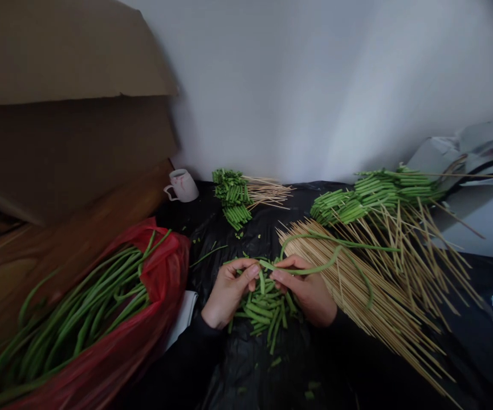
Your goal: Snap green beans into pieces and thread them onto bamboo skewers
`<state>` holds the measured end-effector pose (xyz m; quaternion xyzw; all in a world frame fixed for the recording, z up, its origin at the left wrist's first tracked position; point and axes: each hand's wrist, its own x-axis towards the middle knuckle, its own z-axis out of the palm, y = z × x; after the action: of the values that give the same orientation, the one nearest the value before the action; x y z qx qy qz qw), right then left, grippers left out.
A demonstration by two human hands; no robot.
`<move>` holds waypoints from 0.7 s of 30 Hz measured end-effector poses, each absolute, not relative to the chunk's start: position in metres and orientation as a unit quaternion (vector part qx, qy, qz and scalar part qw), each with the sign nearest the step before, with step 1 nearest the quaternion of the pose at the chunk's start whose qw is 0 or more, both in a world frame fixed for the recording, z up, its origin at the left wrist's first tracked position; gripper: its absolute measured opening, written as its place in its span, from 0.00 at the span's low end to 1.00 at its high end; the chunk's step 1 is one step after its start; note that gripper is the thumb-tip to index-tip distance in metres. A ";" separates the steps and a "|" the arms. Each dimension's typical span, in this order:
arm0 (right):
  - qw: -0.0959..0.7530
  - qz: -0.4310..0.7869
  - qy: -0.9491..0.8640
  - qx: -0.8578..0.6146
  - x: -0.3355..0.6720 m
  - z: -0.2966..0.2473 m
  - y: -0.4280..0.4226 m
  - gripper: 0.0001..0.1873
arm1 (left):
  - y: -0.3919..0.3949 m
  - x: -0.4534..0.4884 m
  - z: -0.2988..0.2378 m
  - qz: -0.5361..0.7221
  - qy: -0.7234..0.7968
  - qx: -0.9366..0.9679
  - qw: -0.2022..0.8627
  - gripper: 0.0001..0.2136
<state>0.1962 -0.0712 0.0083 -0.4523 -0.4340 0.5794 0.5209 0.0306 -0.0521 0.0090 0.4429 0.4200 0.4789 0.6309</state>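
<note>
Long green beans (321,266) trail to the right out of my right hand (308,287), whose thumb and fingers pinch them near one end. My left hand (233,287) is closed at the fingertips by the tip of the same bean, just left of the right hand. A short bean piece (262,282) hangs between the two hands. Below them lies a heap of short cut bean pieces (267,313) on black plastic sheeting (229,370). Close by on the right, bamboo skewers (357,296) are spread in a thick bundle, partly under the trailing beans.
A red plastic bag (164,285) full of long beans stands at left. Skewered bean pieces lie in a back stack (233,193) and a right stack (374,196). A white mug (184,187) stands by the wall, near a large cardboard box (70,131).
</note>
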 end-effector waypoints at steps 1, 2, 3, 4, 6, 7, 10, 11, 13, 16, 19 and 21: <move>0.521 0.578 -0.432 -0.455 0.196 0.008 -0.071 0.13 | -0.051 0.031 0.009 0.485 0.422 0.437 0.629 0.13; 0.521 0.576 -0.432 -0.459 0.196 0.009 -0.070 0.13 | -0.050 0.030 0.010 0.493 0.422 0.430 0.627 0.13; 0.521 0.573 -0.431 -0.464 0.197 0.009 -0.070 0.14 | -0.049 0.029 0.011 0.504 0.420 0.420 0.627 0.14; 0.521 0.569 -0.432 -0.468 0.197 0.009 -0.070 0.14 | -0.047 0.027 0.013 0.514 0.413 0.407 0.632 0.13; 0.524 0.564 -0.430 -0.472 0.197 0.008 -0.068 0.14 | -0.044 0.022 0.018 0.536 0.393 0.362 0.653 0.13; 0.526 0.565 -0.428 -0.470 0.198 0.007 -0.068 0.14 | -0.043 0.019 0.021 0.544 0.382 0.331 0.669 0.11; 0.533 0.581 -0.423 -0.447 0.199 0.004 -0.066 0.13 | -0.039 0.011 0.028 0.541 0.343 0.243 0.728 0.09; 0.534 0.586 -0.423 -0.439 0.200 0.003 -0.065 0.13 | -0.039 0.010 0.029 0.529 0.330 0.232 0.747 0.08; 0.535 0.589 -0.426 -0.431 0.201 0.001 -0.065 0.12 | -0.040 0.010 0.029 0.492 0.319 0.254 0.770 0.09; 0.534 0.592 -0.427 -0.427 0.201 0.000 -0.064 0.12 | -0.045 0.017 0.025 0.446 0.364 0.368 0.730 0.11; 0.535 0.599 -0.420 -0.423 0.202 0.001 -0.064 0.12 | -0.048 0.022 0.020 0.424 0.410 0.463 0.662 0.14; 0.539 0.596 -0.416 -0.425 0.203 0.002 -0.064 0.12 | -0.050 0.023 0.017 0.414 0.421 0.486 0.645 0.15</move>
<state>0.2026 -0.0637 0.0024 -0.4251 -0.4158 0.5964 0.5391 0.0234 -0.0497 0.0171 0.4863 0.4207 0.4137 0.6446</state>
